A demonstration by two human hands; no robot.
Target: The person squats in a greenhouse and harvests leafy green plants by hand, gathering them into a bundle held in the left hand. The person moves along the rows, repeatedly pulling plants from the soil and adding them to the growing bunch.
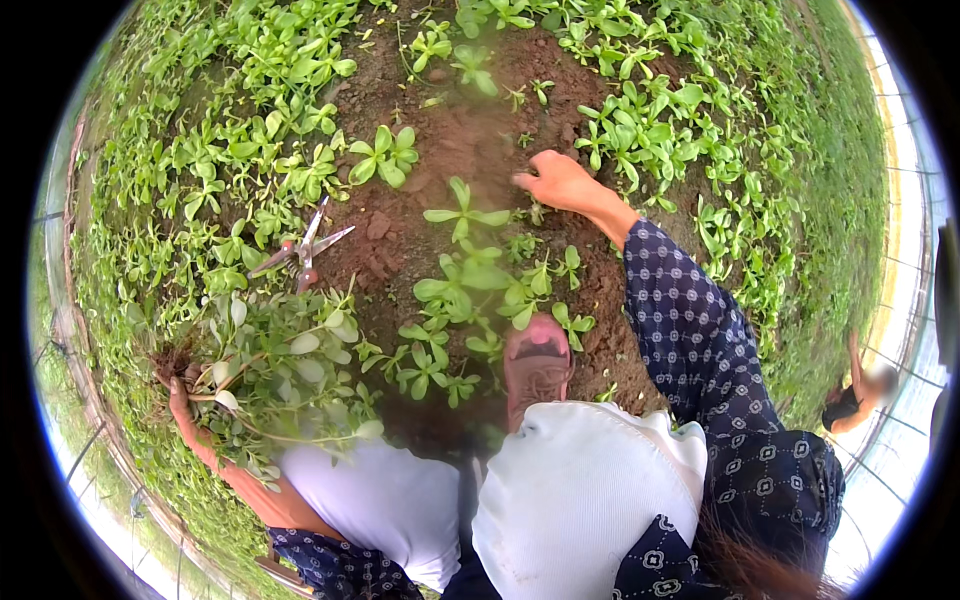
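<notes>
My left hand [180, 405], at the lower left, grips a bunch of uprooted leafy plants [292, 360] near their brown, soil-flecked roots [174, 360]. The bunch spreads rightward over my left knee. My right hand [559, 180] is low over the reddish soil [472, 142] in the middle, its fingers curled and partly hidden; whether they pinch anything cannot be told. A small weed [535, 213] shows just below that wrist. Garden snips with red handles [305, 253] lie with blades spread on the ground, above the bunch. Nearest my right hand on the left is a broad-leaved seedling [463, 214].
Dense green plants [262, 142] cover the left side, with another thick patch [652, 135] at right. My shoe [537, 360] stands on the soil beside young plants [424, 367]. Another person [859, 397] is at the far right, near the translucent greenhouse wall [911, 300].
</notes>
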